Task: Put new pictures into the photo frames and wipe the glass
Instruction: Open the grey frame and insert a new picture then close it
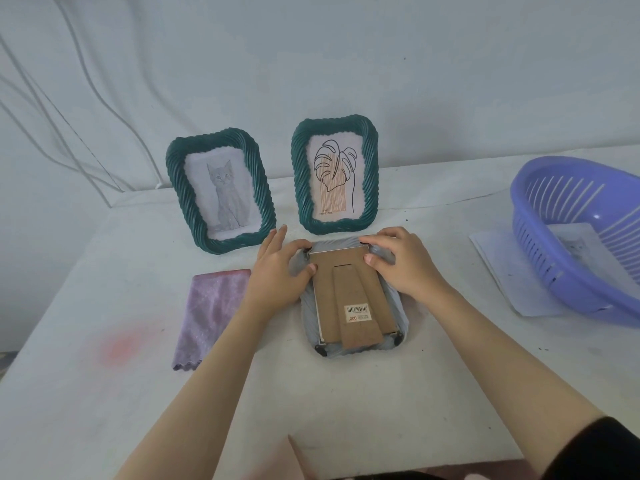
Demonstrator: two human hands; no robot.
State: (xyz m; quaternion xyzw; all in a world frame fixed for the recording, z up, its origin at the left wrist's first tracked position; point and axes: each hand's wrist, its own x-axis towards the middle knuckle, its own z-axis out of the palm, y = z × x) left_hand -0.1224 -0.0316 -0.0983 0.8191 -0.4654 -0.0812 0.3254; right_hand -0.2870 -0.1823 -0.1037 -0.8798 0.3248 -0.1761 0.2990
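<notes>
A pale blue-grey photo frame lies face down in the middle of the table, its brown cardboard back with a barcode sticker facing up. My left hand presses on the frame's upper left corner, fingertips at the clip there. My right hand rests on the upper right corner, fingers curled over the top edge. Two dark green frames stand upright behind: one with a cat picture, one with a leaf drawing. A purple cloth lies flat to the left of the face-down frame.
A purple slotted plastic basket sits at the right with paper inside, resting on white sheets. A white cloth covers the table and the wall behind. A pink stain marks the tablecloth at the left.
</notes>
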